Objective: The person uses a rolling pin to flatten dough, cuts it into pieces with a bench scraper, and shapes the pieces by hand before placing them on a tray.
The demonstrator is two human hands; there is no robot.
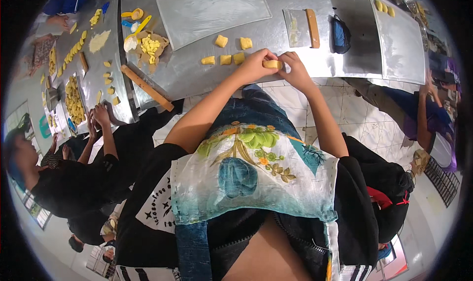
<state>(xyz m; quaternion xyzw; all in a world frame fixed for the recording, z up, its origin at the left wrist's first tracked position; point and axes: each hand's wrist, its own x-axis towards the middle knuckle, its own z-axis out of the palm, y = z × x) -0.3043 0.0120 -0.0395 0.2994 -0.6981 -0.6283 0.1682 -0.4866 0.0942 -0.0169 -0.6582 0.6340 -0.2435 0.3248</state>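
Between my left hand (257, 66) and my right hand (295, 70) is a small, oblong piece of yellow dough (272, 64), just over the front edge of the metal table (189, 71). Fingers of both hands are closed around its ends. Beside my left hand sits another dough piece (239, 58), in a row with a second piece (225, 60) and a third piece (208, 60). Farther back lie two more lumps, a left one (221, 41) and a right one (246, 43).
A clear plastic sheet (212, 15) covers the table's back. At left are a wooden stick (147, 88), brown paper (161, 38) with yellow chunks and a yellow spoon (145, 24). A wood-handled scraper (311, 28) and blue-black pouch (340, 34) lie right. Co-workers stand both sides.
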